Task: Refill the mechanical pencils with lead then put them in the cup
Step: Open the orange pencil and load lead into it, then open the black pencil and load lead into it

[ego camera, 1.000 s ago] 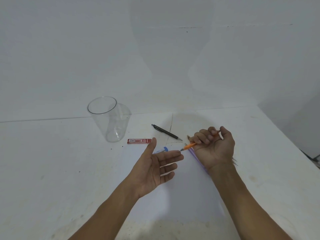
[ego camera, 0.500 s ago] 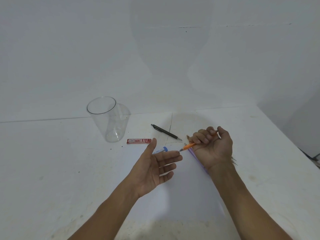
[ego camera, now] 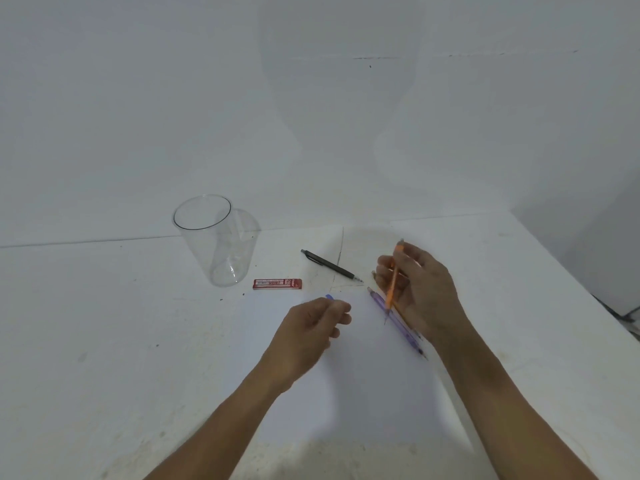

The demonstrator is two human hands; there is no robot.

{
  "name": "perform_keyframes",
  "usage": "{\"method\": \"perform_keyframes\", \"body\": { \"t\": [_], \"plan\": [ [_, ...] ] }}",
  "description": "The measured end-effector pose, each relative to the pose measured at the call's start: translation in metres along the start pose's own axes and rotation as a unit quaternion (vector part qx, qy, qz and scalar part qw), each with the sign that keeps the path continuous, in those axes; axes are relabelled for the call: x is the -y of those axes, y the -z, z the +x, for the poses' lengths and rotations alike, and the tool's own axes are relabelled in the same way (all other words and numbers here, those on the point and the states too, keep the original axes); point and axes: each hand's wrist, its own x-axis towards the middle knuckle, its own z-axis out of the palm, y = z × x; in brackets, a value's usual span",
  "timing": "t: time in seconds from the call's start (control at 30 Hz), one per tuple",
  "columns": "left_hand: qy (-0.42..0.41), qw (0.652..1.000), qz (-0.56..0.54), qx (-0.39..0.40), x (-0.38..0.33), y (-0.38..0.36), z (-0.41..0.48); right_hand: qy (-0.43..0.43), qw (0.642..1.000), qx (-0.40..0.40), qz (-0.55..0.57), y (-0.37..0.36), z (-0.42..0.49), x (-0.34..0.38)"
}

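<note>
My right hand [ego camera: 420, 289] grips an orange mechanical pencil [ego camera: 393, 280] held nearly upright, tip down, just above the table. Under that hand lies a purple pencil [ego camera: 398, 320] flat on the white table. My left hand [ego camera: 311, 329] is palm down, its fingers curled over a blue-ended pencil [ego camera: 329, 297]; only the blue end shows. A black pencil [ego camera: 330, 265] lies farther back. A red lead case [ego camera: 277, 284] sits beside the empty clear plastic cup [ego camera: 214, 237], which stands at the back left.
The white table [ego camera: 104, 341] meets a white wall behind the cup. Its right edge runs diagonally past my right arm, with a dark cable [ego camera: 620, 315] beyond it.
My right hand turned the orange pencil from lying sideways to nearly upright, tip down. My left hand flipped from palm up and open to palm down, curling over the blue pencil.
</note>
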Motion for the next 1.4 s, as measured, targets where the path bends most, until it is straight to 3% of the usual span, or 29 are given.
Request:
{"method": "perform_keyframes", "body": {
  "t": [0.1, 0.2, 0.33, 0.57, 0.77, 1.0, 1.17, 1.4],
  "plan": [
    [-0.150, 0.948, 0.277, -0.054, 0.014, -0.006, 0.004, 0.075, 0.959, 0.002, -0.274, -0.001, -0.007, -0.004],
    [-0.230, 0.885, 0.397, -0.081, 0.030, -0.013, 0.011, 0.124, 0.889, -0.005, -0.440, 0.000, -0.012, -0.016],
    [-0.265, 0.828, 0.475, -0.136, 0.051, -0.018, 0.022, 0.166, 0.737, 0.013, -0.656, 0.000, -0.013, -0.030],
    [-0.285, 0.813, 0.480, -0.165, 0.069, -0.010, 0.026, 0.158, 0.652, 0.004, -0.742, 0.000, -0.011, -0.045],
    [-0.288, 0.830, 0.452, -0.156, 0.067, -0.009, 0.024, 0.161, 0.621, 0.006, -0.767, 0.002, -0.009, -0.047],
    [-0.288, 0.850, 0.408, -0.166, 0.071, -0.008, 0.023, 0.226, 0.643, 0.037, -0.731, -0.016, 0.010, -0.029],
    [-0.298, 0.853, 0.390, -0.176, 0.075, -0.008, 0.024, 0.254, 0.636, 0.082, -0.724, -0.047, 0.051, -0.037],
    [-0.285, 0.854, 0.395, -0.181, 0.076, -0.009, 0.027, 0.237, 0.593, 0.124, -0.759, -0.073, 0.085, -0.052]
  ]
}}
